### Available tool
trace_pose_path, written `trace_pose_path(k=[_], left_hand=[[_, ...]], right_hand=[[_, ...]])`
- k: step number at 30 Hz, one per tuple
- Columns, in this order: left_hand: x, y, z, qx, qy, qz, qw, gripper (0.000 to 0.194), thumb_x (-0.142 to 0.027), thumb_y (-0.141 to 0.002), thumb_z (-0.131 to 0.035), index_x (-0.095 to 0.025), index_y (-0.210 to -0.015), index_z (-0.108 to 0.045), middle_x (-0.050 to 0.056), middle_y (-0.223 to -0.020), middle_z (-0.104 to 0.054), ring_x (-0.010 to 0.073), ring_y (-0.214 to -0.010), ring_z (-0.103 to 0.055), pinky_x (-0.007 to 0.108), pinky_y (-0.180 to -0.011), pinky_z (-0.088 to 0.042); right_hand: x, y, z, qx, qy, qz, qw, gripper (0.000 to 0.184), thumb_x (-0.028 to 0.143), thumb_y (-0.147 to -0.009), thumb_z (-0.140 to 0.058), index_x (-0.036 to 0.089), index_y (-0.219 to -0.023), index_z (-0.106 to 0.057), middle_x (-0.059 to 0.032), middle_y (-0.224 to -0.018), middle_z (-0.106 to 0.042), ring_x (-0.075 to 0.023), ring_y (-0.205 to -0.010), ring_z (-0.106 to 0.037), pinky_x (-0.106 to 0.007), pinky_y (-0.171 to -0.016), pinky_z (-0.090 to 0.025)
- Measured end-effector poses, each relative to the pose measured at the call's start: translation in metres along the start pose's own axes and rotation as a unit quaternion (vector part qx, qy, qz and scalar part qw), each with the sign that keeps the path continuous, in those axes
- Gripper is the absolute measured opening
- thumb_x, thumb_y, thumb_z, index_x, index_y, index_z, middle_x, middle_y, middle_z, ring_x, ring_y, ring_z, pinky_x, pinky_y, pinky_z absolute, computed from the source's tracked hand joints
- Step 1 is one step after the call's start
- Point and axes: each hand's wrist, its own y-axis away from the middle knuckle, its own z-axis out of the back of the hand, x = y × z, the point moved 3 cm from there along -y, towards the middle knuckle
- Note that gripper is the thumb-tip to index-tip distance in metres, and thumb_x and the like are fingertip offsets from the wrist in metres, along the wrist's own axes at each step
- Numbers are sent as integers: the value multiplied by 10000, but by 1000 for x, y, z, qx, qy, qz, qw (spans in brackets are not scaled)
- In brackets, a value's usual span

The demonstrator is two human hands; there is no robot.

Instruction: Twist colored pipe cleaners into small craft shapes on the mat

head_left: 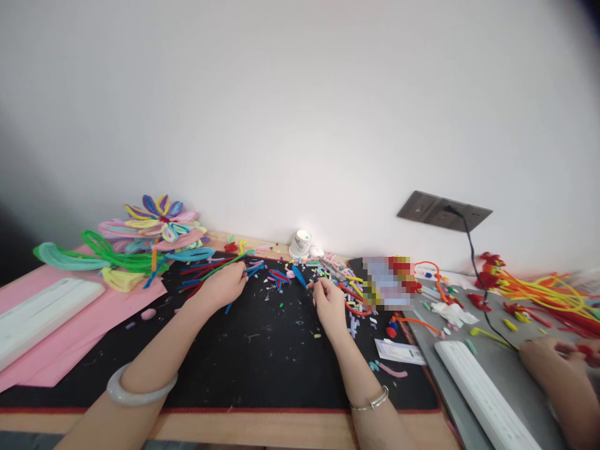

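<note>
Since they look like fuzzy wire, the red and blue pipe cleaners (201, 269) should be light, soft, bendable; best pinched mid-length. They lie on the black mat (262, 362), beside the left hand (224, 286): fingers curled, hold unclear. Right hand (330, 305): fingertips drawn close, contents indeterminable.

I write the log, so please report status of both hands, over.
Left hand at blue and red fuzzy stems, hold unclear. Right hand beside colourful scraps, fingers drawn together, contents unclear. Scraps crowd this side; co-worker's hand apart, far right.
</note>
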Motion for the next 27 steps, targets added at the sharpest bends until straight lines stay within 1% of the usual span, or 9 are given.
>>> trace_pose_path(k=[2,5,8,10,12,14,19,23,27], left_hand=[[-1,1,3,-14,14,15,1000,162,-267,-823,-399,-166,-873,-516,103,-825,-640,229,-746,-619,281,-585,-414],[-2,2,4,-15,37,29,999,208,-296,-786,-469,-184,-957,-503,72,-808,-649,215,-743,-625,255,-562,-412],[-1,2,-1,2,23,25,999,164,-307,-745,-523,-182,-851,-536,80,-797,-647,228,-738,-621,265,-564,-420],[-1,1,-3,6,13,18,1000,110,-285,-754,-508,-180,-768,-537,94,-812,-646,244,-752,-620,288,-593,-430],[-3,1,-2,2,11,15,1000,111,-261,-782,-466,-176,-780,-537,107,-842,-647,255,-789,-620,305,-632,-439],[-5,2,2,-24,18,28,999,162,-253,-816,-414,-165,-876,-536,127,-886,-649,260,-831,-619,314,-668,-443],[-12,6,19,-147,42,66,986,336,-276,-864,-338,-135,-1149,-448,128,-883,-659,262,-806,-630,322,-685,-444],[-18,7,22,-164,85,31,982,327,-311,-872,-327,-164,-1117,-486,97,-879,-658,252,-819,-623,318,-712,-439],[-35,11,19,-113,162,-69,978,270,-339,-885,-310,-198,-977,-521,56,-893,-644,210,-837,-604,290,-741,-427]], right_hand=[[0,0,0,-1,-1,2,1000,291,280,-858,-371,168,-683,-575,40,-473,-441,-111,-457,-423,-211,-475,-291],[0,0,0,-2,-2,5,1000,296,285,-856,-371,164,-682,-579,39,-470,-442,-112,-451,-420,-213,-470,-288],[1,0,0,0,1,5,1000,298,290,-855,-373,164,-681,-579,39,-468,-438,-113,-451,-418,-216,-471,-289],[2,0,0,1,4,5,1000,297,290,-858,-372,168,-680,-575,41,-467,-434,-114,-452,-417,-217,-474,-289],[1,0,0,3,7,3,1000,295,287,-860,-369,171,-679,-571,43,-466,-432,-113,-453,-416,-217,-477,-288],[1,0,0,2,8,1,1000,294,286,-862,-367,173,-681,-570,43,-467,-433,-113,-455,-418,-217,-478,-288],[0,0,0,-6,-4,4,1000,292,287,-854,-374,166,-685,-579,39,-469,-438,-111,-449,-416,-216,-469,-286],[1,1,0,-7,-26,2,1000,288,290,-846,-386,162,-682,-586,39,-464,-435,-108,-443,-410,-217,-463,-290],[6,1,-3,35,-106,-7,994,219,307,-824,-433,161,-763,-586,45,-486,-438,-102,-440,-405,-212,-441,-297]])
